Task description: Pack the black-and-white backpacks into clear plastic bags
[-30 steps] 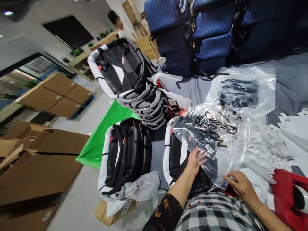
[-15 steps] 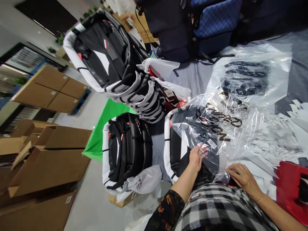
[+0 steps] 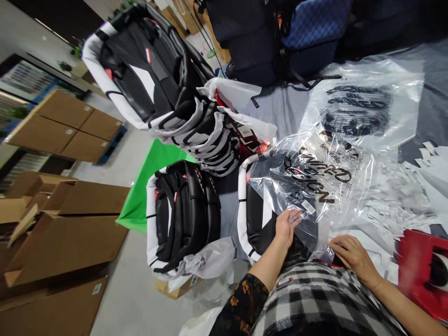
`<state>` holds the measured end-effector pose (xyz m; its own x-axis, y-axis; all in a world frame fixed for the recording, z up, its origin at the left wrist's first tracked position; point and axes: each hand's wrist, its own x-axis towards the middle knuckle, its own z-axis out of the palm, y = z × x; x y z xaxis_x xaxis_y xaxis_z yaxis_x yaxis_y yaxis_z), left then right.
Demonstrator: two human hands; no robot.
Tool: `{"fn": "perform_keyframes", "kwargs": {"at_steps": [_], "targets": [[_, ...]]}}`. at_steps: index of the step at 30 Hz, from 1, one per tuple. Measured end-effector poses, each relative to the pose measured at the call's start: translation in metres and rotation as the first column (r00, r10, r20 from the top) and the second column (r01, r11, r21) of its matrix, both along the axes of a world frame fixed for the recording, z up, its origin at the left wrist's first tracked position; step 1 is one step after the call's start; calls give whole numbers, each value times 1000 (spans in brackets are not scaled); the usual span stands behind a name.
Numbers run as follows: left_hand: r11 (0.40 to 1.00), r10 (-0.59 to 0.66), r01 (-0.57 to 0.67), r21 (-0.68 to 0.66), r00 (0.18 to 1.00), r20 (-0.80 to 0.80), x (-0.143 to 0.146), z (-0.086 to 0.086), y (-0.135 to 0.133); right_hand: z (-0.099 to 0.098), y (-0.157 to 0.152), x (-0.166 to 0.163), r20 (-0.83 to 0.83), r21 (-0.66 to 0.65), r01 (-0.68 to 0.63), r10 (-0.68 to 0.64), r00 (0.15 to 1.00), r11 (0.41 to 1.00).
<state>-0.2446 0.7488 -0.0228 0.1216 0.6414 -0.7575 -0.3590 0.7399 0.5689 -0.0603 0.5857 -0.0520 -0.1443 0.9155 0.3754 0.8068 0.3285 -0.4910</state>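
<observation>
A black and white backpack (image 3: 257, 212) lies on the grey table in front of me, partly inside a clear plastic bag (image 3: 315, 182) printed with black lettering. My left hand (image 3: 287, 226) rests on the bag's open edge over the backpack, fingers stretched out. My right hand (image 3: 352, 254) lies at the bag's near right corner, fingers curled down onto the plastic. Whether it pinches the film I cannot make out.
Stacks of black and white backpacks (image 3: 184, 219) (image 3: 157, 84) stand to the left, blue ones (image 3: 308, 32) at the back. More printed bags (image 3: 360, 107) and white paper scraps (image 3: 395, 200) lie right, a red item (image 3: 423, 270) at the near right. Cardboard boxes (image 3: 63, 233) and green sheet (image 3: 147, 186) cover the floor.
The view has shifted slightly. My left hand slid a little along the bag's edge; my right hand stays at the near corner.
</observation>
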Motion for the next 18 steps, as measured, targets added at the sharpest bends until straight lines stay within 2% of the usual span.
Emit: {"fn": "perform_keyframes", "kwargs": {"at_steps": [5, 18], "targets": [[1000, -2, 2, 1, 1000, -3, 0, 0, 0, -5, -2, 1, -21, -52, -4, 3, 1000, 999], [1000, 4, -4, -8, 1000, 16, 0, -3, 0, 4, 6, -3, -10, 54, 4, -3, 1000, 999]]}}
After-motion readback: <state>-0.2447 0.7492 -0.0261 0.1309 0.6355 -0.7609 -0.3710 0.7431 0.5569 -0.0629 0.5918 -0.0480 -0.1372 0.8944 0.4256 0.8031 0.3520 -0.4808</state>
